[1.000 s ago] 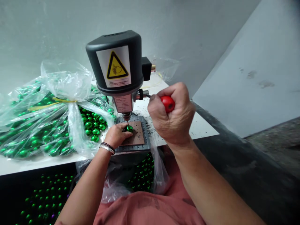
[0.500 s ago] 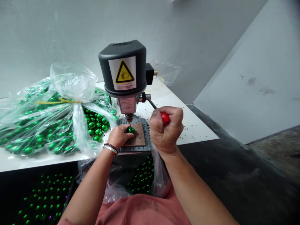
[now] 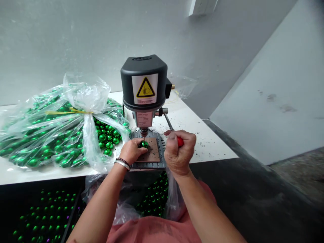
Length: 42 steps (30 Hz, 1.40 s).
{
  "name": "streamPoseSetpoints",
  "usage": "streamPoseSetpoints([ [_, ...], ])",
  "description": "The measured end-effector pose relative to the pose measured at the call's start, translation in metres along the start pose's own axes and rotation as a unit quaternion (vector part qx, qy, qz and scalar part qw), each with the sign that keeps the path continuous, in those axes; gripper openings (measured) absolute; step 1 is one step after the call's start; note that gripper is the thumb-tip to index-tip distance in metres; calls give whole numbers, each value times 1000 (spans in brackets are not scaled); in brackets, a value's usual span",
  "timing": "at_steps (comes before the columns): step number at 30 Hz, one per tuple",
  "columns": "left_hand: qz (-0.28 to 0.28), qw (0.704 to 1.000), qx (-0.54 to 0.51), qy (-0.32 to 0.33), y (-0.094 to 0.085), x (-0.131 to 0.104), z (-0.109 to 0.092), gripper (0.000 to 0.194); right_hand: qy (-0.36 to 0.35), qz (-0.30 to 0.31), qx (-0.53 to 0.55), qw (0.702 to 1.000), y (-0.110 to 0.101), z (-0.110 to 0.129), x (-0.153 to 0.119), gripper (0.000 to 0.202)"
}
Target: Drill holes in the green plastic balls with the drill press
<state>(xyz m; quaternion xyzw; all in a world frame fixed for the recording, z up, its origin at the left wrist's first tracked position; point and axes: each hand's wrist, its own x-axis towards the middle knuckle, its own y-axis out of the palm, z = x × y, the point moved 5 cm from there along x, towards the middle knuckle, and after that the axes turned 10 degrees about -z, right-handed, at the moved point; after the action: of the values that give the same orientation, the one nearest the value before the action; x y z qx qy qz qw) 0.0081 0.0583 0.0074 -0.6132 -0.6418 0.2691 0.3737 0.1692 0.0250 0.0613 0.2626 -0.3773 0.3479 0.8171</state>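
A small bench drill press (image 3: pixel 143 84) with a black head and a yellow warning sticker stands on the white table. Between the thumb and fingers of my left hand (image 3: pixel 132 151) is a shiny green ball (image 3: pixel 144 144), held on a brown board (image 3: pixel 153 152) on the press's base. The thin drill bit (image 3: pixel 144 137) points straight down at the top of the ball; whether it has entered cannot be made out. My right hand (image 3: pixel 180 152) is closed round the red knob (image 3: pixel 180 141) of the feed lever (image 3: pixel 169 122), to the right of the press.
A tied clear plastic bag (image 3: pixel 63 131) full of green balls lies on the table's left, some spilling out. Dark shavings scatter over the white table (image 3: pixel 212 145). More green balls sit in an open bag (image 3: pixel 154 195) below the table edge and in a dark tray (image 3: pixel 64 233).
The view has shifted, so everything sits slightly lower and further right. My right hand still grips the lever knob, now a little lower relative to the press. My left hand keeps the ball in place.
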Motion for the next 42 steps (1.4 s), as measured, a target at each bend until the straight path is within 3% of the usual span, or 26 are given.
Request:
streamPoseSetpoints([
  [5,-4,1000,-8,-14,0,0,2,31,-14,-23,-46,999,6,22,38,7],
  [10,-38,997,-39,-52,-2,-13,8,39,28,38,-71,996,26,41,90,19],
  [13,-19,997,-60,-39,-9,-32,6,41,21,42,-72,996,29,41,95,20],
  [16,48,989,-137,-25,-15,-53,1,48,10,38,-59,998,29,39,90,23],
  [18,53,978,-193,-60,-18,-61,3,54,18,33,-56,998,28,38,88,24],
  [20,30,955,-264,-129,-17,-64,9,51,28,35,-57,997,28,37,87,23],
  [23,10,878,-418,-234,-7,-63,15,39,30,49,-58,997,27,39,86,21],
  [25,4,836,-480,-266,-1,-62,15,30,35,57,-53,996,25,40,85,20],
  [26,1,834,-483,-269,1,-62,15,28,39,62,-50,996,25,40,84,20],
  [29,-4,890,-388,-238,-1,-59,15,32,47,73,-43,995,25,39,83,20],
  [31,-20,940,-282,-188,-6,-56,14,39,49,79,-45,995,25,38,82,20],
  [33,-39,968,-208,-136,-10,-51,13,50,53,79,-48,994,26,36,82,21],
  [37,-71,974,-179,-120,-11,-42,16,65,49,65,-61,995,27,35,89,24],
  [39,-92,976,-143,-132,-11,-39,19,59,37,69,-68,995,31,35,97,26],
  [42,-77,986,-79,-129,-11,-36,19,46,23,92,-73,993,43,31,114,27],
])
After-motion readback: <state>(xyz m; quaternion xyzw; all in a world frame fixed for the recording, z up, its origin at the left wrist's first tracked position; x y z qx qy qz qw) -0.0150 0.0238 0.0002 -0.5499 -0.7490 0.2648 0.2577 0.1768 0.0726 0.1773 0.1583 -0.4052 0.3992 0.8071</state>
